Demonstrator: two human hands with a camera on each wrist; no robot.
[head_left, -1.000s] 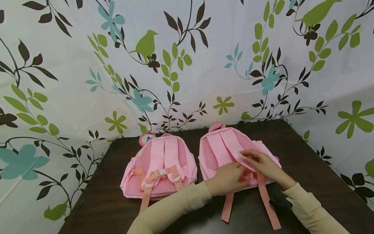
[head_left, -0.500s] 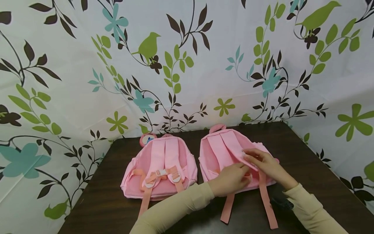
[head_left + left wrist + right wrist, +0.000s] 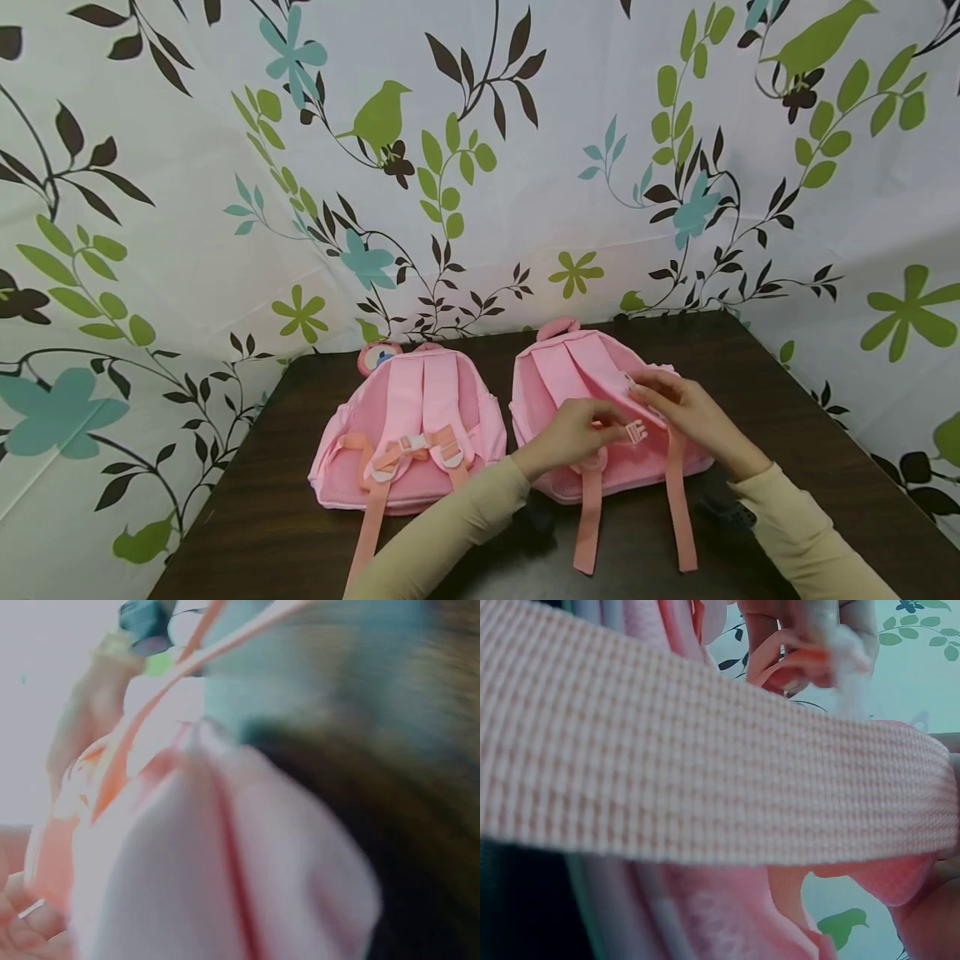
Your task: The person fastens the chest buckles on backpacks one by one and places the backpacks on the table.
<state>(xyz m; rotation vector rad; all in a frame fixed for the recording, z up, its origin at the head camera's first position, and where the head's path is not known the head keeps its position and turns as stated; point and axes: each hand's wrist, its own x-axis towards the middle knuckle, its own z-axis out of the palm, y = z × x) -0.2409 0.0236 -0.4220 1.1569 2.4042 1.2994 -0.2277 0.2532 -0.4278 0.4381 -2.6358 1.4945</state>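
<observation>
A pink backpack (image 3: 536, 396) lies back-side up on the right of the dark table. My left hand (image 3: 573, 433) pinches a pale pronged buckle half (image 3: 636, 431) on a peach strap, held just over the back panel. My right hand (image 3: 690, 417) grips the lower part of the right shoulder strap (image 3: 600, 362) and lifts it off the panel. In the right wrist view a broad webbing strap (image 3: 705, 757) crosses in front, with the left hand (image 3: 810, 630) behind it. Blurred pink fabric (image 3: 225, 877) fills much of the left wrist view.
A second pink backpack (image 3: 367, 404) lies to the left, its chest buckle (image 3: 412, 442) fastened across both straps. A round charm (image 3: 378, 357) sits at its top. Peach strap ends (image 3: 681, 508) hang over the dark table (image 3: 247, 508). A patterned cloth (image 3: 487, 208) hangs behind.
My left hand has drawn back leftward from under the right shoulder strap, bringing the buckle half into view. My right hand keeps hold of the strap, nearly still.
</observation>
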